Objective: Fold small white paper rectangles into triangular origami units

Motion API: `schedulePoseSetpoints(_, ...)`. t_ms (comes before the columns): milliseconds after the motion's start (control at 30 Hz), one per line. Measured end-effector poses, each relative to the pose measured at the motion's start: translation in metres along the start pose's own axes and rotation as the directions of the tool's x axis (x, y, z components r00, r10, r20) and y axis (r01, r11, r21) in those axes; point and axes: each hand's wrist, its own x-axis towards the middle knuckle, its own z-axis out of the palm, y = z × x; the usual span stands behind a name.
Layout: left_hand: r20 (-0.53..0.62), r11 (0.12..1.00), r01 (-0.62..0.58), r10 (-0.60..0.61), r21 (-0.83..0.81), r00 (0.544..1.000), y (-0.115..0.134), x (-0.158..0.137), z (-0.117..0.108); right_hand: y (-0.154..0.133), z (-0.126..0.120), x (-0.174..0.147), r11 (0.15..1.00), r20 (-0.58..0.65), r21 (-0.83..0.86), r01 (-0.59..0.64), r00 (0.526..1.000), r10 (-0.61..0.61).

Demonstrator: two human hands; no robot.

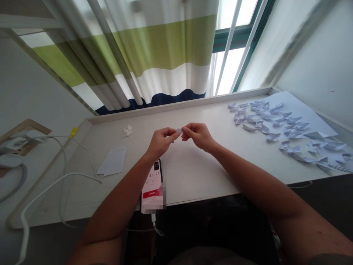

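Note:
A small folded piece of white paper [179, 130] is pinched between my two hands above the middle of the desk. My left hand [162, 141] grips its left side between thumb and fingertips. On the other side, my right hand [198, 135] pinches the paper's right edge, fingers curled. Most of the paper is hidden by the fingertips, so its exact folds do not show. Many small folded paper boats [264, 114] lie in a spread on the right part of the desk. To the left rest some flat white paper slips [113, 161].
A phone [152, 187] with a plugged-in cable lies at the desk's front edge, partly under my left forearm. Crumpled paper [127, 131] sits back left. White cables [57, 176] loop across the left side from wall plugs [19, 143]. A large white sheet [300, 110] lies back right.

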Motion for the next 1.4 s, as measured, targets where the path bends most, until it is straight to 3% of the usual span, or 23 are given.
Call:
schedulePoseSetpoints(233, -0.001, 0.985, 0.08, -0.081, -0.15, 0.997, 0.004, 0.001, 0.0, 0.001, -0.001, 0.001, 0.995, 0.021, 0.059, 0.083, 0.996, -0.084)
schedulePoseSetpoints(333, 0.034, 0.991, 0.083, -0.08, -0.104, 0.996, 0.003, 0.0, 0.0, 0.005, -0.001, 0.002, 0.994, 0.009, 0.013, 0.111, 0.994, -0.111)
schedulePoseSetpoints(533, 0.014, 0.998, -0.028, 0.028, 0.05, 1.0, -0.003, 0.001, 0.002, 0.013, -0.001, 0.003, 0.982, -0.001, -0.071, 0.173, 0.985, -0.174)
schedulePoseSetpoints(633, 0.005, 0.998, -0.045, 0.044, 0.048, 0.999, -0.003, 0.0, 0.003, 0.014, -0.001, 0.002, 0.976, 0.022, -0.087, 0.197, 0.98, -0.196)
schedulePoseSetpoints(900, 0.115, 0.998, -0.061, 0.058, 0.026, 0.992, -0.003, -0.001, 0.003, 0.017, -0.003, 0.002, 0.953, 0.011, -0.189, 0.235, 0.971, -0.237)
schedulePoseSetpoints(1233, 0.153, 0.976, -0.137, 0.112, 0.169, 0.982, -0.002, -0.003, 0.0, 0.016, -0.001, 0.0, 0.959, 0.062, -0.101, 0.265, 0.964, -0.26)
schedulePoseSetpoints(1400, 0.184, 0.976, -0.159, 0.131, 0.147, 0.974, -0.007, -0.001, -0.002, 0.015, -0.002, 0.0, 0.956, 0.062, -0.094, 0.279, 0.96, -0.274)
